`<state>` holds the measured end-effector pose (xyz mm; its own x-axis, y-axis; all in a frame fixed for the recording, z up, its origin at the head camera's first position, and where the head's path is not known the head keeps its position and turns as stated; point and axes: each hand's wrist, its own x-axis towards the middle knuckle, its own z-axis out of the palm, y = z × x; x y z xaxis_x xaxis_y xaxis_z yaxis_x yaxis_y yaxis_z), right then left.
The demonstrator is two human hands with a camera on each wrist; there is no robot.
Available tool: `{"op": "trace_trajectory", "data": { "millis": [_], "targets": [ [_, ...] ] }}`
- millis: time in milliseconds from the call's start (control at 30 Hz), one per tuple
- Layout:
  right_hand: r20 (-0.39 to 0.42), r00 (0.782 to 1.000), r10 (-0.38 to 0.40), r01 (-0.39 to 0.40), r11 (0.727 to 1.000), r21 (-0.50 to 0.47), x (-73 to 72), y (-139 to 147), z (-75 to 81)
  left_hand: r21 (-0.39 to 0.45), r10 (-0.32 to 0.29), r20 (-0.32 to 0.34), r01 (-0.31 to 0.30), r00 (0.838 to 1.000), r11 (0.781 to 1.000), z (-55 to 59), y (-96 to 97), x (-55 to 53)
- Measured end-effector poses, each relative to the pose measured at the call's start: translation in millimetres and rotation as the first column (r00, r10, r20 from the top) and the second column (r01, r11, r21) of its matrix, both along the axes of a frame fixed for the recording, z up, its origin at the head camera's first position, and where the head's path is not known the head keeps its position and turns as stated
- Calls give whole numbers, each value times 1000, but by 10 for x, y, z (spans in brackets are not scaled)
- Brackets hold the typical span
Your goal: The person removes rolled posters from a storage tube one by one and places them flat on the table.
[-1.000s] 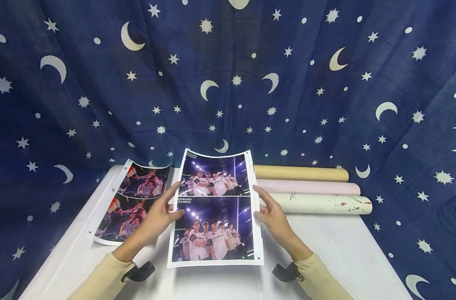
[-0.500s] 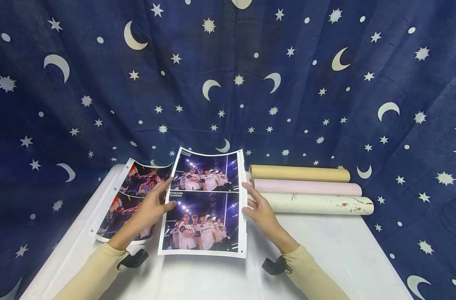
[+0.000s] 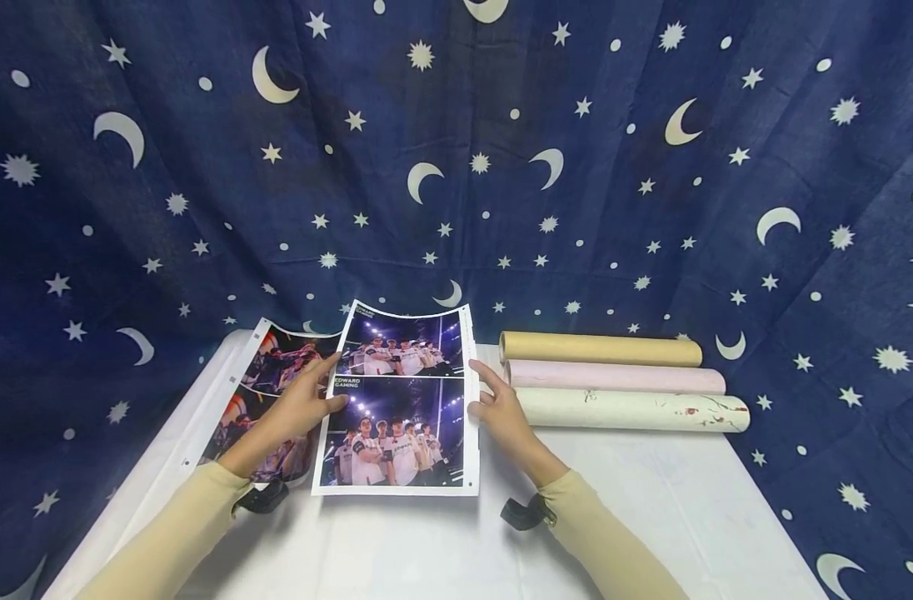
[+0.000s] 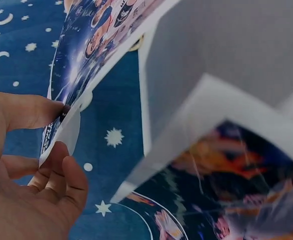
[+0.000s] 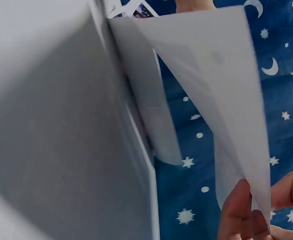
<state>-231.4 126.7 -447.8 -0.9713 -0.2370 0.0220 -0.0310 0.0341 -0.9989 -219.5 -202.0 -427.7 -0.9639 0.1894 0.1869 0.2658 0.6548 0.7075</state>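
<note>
A printed poster (image 3: 400, 433) with two stacked photos of a team in white shirts is held up, its top edge curving. My left hand (image 3: 301, 404) pinches its left edge, thumb on the printed face. On the opposite edge, my right hand (image 3: 506, 419) grips it between thumb and fingers. The left wrist view shows the thumb (image 4: 34, 110) on the front and fingers behind. From the right wrist view the sheet's white back (image 5: 211, 65) shows. A second poster (image 3: 239, 417), with curled edges, lies to the left, partly hidden by my left hand and forearm.
Three rolls lie side by side at the back right: tan (image 3: 599, 348), pink (image 3: 614, 377) and white with a floral print (image 3: 629, 410). A white cloth (image 3: 614, 500) covers the table. Behind it hangs a blue curtain (image 3: 456, 125) with moons and stars.
Both hands have carried the poster to the left and a little farther away, closer to the second poster. The rolls and the second poster have stayed in place.
</note>
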Motion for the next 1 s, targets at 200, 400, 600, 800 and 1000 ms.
{"op": "trace_trajectory", "data": {
  "millis": [200, 400, 600, 800, 1000],
  "targets": [
    [9, 999, -31, 30, 998, 46, -89, -71, -120, -44, -13, -6, 13, 1000, 999, -71, -60, -113],
    [39, 998, -46, 43, 997, 70, -161, -133, -231, -89, -11, -21, 10, 1000, 996, -180, -100, -212],
    [-5, 997, -79, 78, 976, 202, -201, -141, -376, -148, -6, 2, 6, 1000, 989, -304, -84, -269],
    [45, 996, -78, 67, 976, 209, -220, -132, -464, -180, 11, 11, -8, 1000, 984, -397, -38, -294],
    [37, 995, -98, 87, 969, 230, -264, -151, -478, -178, 18, -16, -20, 1000, 984, -415, 0, -322]
  ]
}}
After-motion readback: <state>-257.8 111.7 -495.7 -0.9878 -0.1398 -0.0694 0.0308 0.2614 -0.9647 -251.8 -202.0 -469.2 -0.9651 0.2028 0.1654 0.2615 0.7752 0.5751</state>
